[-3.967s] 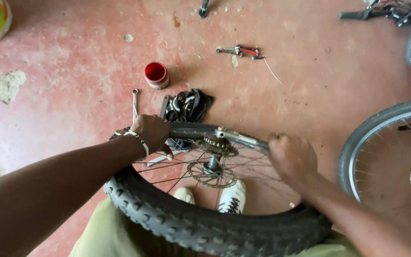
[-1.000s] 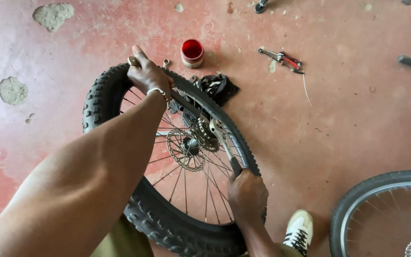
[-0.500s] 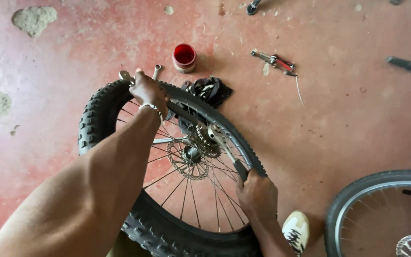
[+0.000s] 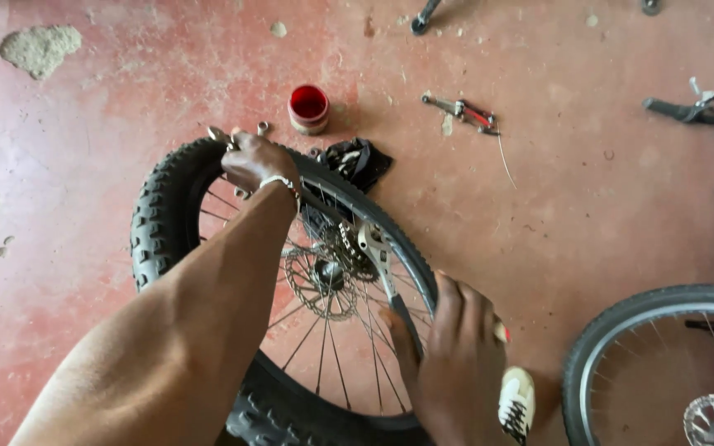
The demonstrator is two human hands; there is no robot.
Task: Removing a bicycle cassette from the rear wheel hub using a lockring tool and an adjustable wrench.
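A bicycle wheel with a knobby black tyre [image 4: 157,216] lies flat on the red floor, with its spokes and disc rotor [image 4: 317,279] showing. My left hand [image 4: 256,162] is at the far side of the rim, closed over the tyre edge and over metal spanner ends [image 4: 223,135] that stick out past my fingers. My right hand [image 4: 456,363] is at the near right of the rim, gripping the handle of a silver spanner [image 4: 376,252] that lies across the rim edge.
A red tin [image 4: 308,108] stands beyond the wheel, with a black bundle [image 4: 359,161] beside it and red-handled pliers [image 4: 466,111] to the right. A second wheel [image 4: 621,330] lies at the bottom right. A handlebar [image 4: 692,111] is at the right edge, and my white shoe [image 4: 516,401] is below.
Over four seconds my hands have spread apart along the rim, the left to the far side and the right to the near right. In the last half second they barely shift.
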